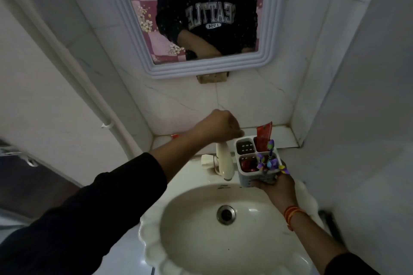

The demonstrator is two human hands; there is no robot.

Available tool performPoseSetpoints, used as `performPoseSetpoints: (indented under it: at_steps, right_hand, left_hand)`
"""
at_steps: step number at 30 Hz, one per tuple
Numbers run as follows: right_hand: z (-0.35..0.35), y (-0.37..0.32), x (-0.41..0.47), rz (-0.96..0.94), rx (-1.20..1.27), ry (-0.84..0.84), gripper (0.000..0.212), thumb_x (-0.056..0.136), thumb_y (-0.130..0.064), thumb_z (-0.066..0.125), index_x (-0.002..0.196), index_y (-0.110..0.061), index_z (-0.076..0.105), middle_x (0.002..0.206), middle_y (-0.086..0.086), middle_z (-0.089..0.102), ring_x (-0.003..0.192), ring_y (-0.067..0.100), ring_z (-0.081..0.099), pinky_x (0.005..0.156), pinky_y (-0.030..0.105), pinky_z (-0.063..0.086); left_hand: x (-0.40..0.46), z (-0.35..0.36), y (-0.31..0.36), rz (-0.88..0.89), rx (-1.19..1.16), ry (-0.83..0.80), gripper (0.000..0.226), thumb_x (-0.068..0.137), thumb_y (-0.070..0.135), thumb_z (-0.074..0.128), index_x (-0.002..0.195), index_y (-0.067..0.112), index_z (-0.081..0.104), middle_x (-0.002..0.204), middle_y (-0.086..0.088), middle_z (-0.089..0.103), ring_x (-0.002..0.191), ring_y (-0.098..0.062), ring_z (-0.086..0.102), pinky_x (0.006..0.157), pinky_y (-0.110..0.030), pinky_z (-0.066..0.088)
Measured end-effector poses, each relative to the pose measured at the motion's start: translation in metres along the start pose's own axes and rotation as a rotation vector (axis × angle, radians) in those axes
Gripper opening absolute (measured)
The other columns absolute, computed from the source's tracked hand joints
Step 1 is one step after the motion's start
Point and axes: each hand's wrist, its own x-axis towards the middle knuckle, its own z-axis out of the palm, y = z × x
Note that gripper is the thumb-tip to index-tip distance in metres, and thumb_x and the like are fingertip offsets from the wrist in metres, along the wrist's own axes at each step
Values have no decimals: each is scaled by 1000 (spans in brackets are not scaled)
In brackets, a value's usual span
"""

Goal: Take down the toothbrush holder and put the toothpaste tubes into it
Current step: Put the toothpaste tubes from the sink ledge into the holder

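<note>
My right hand holds the white four-compartment toothbrush holder from below, over the right rim of the sink. A red toothpaste tube stands upright in its back right compartment. Something red lies in the front left compartment. Purple toothbrushes stick out of the front right one, and the back left compartment looks empty. My left hand hovers above the tap, just left of the holder, with its fingers curled and nothing visible in them. A red object peeks out on the ledge behind my left wrist.
A cream tap rises at the back of the scalloped white sink, whose drain is at its centre. A tiled ledge runs behind it. A white-framed mirror hangs above, and a pipe runs down the left wall.
</note>
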Motion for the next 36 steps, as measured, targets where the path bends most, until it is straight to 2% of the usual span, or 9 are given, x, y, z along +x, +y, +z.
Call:
performPoseSetpoints:
  at_steps: [4,7,12,14,18,25,28,33,36]
  right_hand:
    - [-1,0,0,-13,-35,16,86,53,-3,96,130,-13,58,120,3,69,113,19,62,96,30,47]
    - [-2,0,0,-10,-65,16,86,52,-4,97,129,-11,60,118,2,69,112,18,62,96,28,46]
    - [-2,5,4,0,-90,15,84,52,-4,97,128,-7,61,117,4,70,111,17,62,81,-4,42]
    - [-3,8,5,16,-97,11,83,52,-6,97,127,-8,62,117,3,71,112,17,63,84,-1,44]
    - [-1,9,4,29,-83,20,84,52,-8,97,128,-10,61,118,2,71,115,18,64,95,27,49]
    - [0,10,3,41,-57,38,83,51,-8,98,127,-9,62,118,4,72,115,21,65,102,44,52]
    - [1,9,3,36,-47,28,84,52,-5,97,128,-9,61,118,4,71,115,21,64,100,39,51]
    - [0,3,2,17,-28,5,85,52,-4,97,129,-12,60,119,1,70,114,17,64,98,32,51]
    - [0,5,4,33,-25,-8,86,52,0,96,129,-9,60,120,4,71,114,19,64,88,10,52]
  left_hand:
    - [17,12,-72,-178,91,36,29,94,28,61,110,8,76,111,-11,76,101,-26,70,97,-37,55]
    - [22,40,-119,-280,224,-71,44,93,22,55,135,12,61,135,-16,64,122,-32,61,103,-31,48]
    - [34,75,-155,-322,246,-53,75,87,13,60,154,32,35,145,-17,46,131,-36,53,107,-46,47]
    - [34,80,-155,-354,212,38,66,88,12,61,150,28,42,143,-13,50,131,-34,54,105,-45,48]
    - [33,86,-160,-349,391,177,47,93,15,54,140,12,48,131,-18,56,121,-38,55,96,-40,47]
    - [40,90,-179,-332,454,133,48,90,29,59,135,16,59,128,-16,55,120,-39,51,99,-40,46]
    - [32,86,-176,-301,398,157,59,84,42,64,140,28,53,124,-14,57,116,-37,56,96,-39,48]
    - [25,38,-132,-200,32,74,46,94,54,54,123,19,49,107,-11,69,86,-31,72,75,-42,61]
    - [20,-10,-86,-58,26,-72,55,88,57,64,134,29,57,114,-3,70,80,-18,72,71,-35,62]
